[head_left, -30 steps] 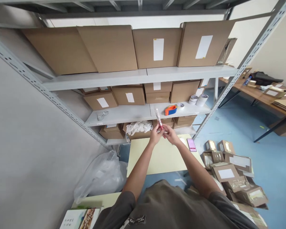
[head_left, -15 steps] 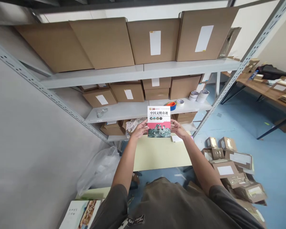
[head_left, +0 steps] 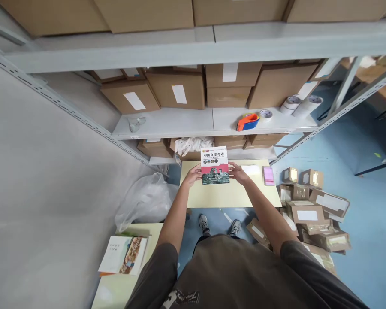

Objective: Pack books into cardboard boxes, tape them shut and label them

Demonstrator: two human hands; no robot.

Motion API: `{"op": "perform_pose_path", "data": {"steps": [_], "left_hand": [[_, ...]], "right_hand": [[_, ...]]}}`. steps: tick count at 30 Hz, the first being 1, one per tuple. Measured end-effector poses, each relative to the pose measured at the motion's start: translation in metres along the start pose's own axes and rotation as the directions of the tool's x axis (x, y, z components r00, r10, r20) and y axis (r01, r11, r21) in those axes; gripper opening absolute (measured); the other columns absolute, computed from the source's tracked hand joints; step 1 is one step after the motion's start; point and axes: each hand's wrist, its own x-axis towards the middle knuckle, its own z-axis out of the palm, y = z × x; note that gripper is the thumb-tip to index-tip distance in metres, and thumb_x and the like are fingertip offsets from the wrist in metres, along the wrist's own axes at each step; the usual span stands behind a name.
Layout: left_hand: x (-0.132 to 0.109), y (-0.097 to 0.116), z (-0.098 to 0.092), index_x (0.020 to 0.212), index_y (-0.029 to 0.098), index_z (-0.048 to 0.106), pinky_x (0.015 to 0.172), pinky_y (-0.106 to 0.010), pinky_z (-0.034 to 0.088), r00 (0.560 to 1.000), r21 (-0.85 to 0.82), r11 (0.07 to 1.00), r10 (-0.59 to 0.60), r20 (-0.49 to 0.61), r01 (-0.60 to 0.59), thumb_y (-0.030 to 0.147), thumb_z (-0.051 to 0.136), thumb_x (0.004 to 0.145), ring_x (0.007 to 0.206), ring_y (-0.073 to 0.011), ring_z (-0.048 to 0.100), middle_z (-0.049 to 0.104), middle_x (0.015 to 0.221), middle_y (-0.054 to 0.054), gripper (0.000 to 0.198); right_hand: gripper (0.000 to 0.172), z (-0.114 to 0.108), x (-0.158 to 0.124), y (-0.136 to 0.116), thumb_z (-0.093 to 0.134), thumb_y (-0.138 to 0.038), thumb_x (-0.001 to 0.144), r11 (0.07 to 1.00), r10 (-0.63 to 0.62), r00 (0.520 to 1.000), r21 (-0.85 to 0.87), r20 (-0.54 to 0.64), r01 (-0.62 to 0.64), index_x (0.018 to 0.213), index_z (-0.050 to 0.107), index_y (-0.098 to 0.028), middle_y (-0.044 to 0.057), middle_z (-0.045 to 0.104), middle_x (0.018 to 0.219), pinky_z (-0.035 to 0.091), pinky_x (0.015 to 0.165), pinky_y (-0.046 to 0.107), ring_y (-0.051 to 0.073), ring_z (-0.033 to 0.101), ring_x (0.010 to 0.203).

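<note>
Between both hands is a book (head_left: 215,165), its white and red cover with Chinese lettering facing me. My left hand (head_left: 193,175) grips its left edge, and my right hand (head_left: 238,173) grips the right edge. The book is held above a pale yellow table (head_left: 231,199); how far above I cannot tell. On that table, right of the book, lie a white sheet (head_left: 250,169) and a pink-purple rectangular item (head_left: 268,176).
Ahead stands a metal shelf (head_left: 173,122) with cardboard boxes, a tape dispenser (head_left: 248,122), tape rolls (head_left: 265,115) and glasses (head_left: 137,123). Parcels (head_left: 307,214) are piled on the floor at right. At left are a plastic bag (head_left: 144,199) and more books (head_left: 124,254) on another table.
My view has tipped downward, bringing more of the table, the pink-purple item and my shoes into sight. Both hands still hold the book, which now looks slightly tilted.
</note>
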Motion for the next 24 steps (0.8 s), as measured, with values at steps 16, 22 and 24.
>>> {"op": "perform_pose_path", "data": {"steps": [16, 22, 24], "left_hand": [[0.008, -0.143, -0.029, 0.152, 0.019, 0.059, 0.112, -0.045, 0.048, 0.887, 0.057, 0.937, -0.304, -0.348, 0.344, 0.044, 0.081, 0.08, 0.145, -0.0345, 0.056, 0.061, 0.155, -0.023, 0.08], [0.019, -0.145, -0.029, 0.134, 0.021, 0.068, 0.1, -0.043, 0.054, 0.919, 0.065, 0.938, -0.317, -0.235, 0.34, 0.049, 0.072, 0.08, 0.113, -0.0295, 0.072, 0.078, 0.12, -0.014, 0.061], [0.021, -0.142, -0.039, 0.131, 0.021, 0.068, 0.1, -0.044, 0.054, 0.937, 0.098, 0.951, -0.266, -0.225, 0.293, 0.045, 0.069, 0.079, 0.108, -0.0274, 0.072, 0.079, 0.116, -0.012, 0.057]], "right_hand": [[0.076, 0.006, 0.036, 0.172, 0.08, -0.06, 0.069, 0.939, 0.321, 0.888, -0.01, -0.328, -0.343, 0.139, 0.069, -0.032, 0.016, 0.072, 0.139, 0.052, 0.106, 0.061, 0.036, 0.068, 0.124], [0.08, 0.023, 0.049, 0.184, 0.069, -0.072, 0.078, 0.926, 0.349, 0.898, -0.049, -0.269, -0.374, 0.148, 0.063, -0.034, 0.014, 0.072, 0.141, 0.051, 0.107, 0.059, 0.036, 0.068, 0.129], [0.083, 0.034, 0.057, 0.186, 0.066, -0.073, 0.08, 0.93, 0.338, 0.912, -0.067, -0.232, -0.361, 0.153, 0.059, -0.033, 0.015, 0.07, 0.145, 0.05, 0.108, 0.059, 0.035, 0.067, 0.131]]}}
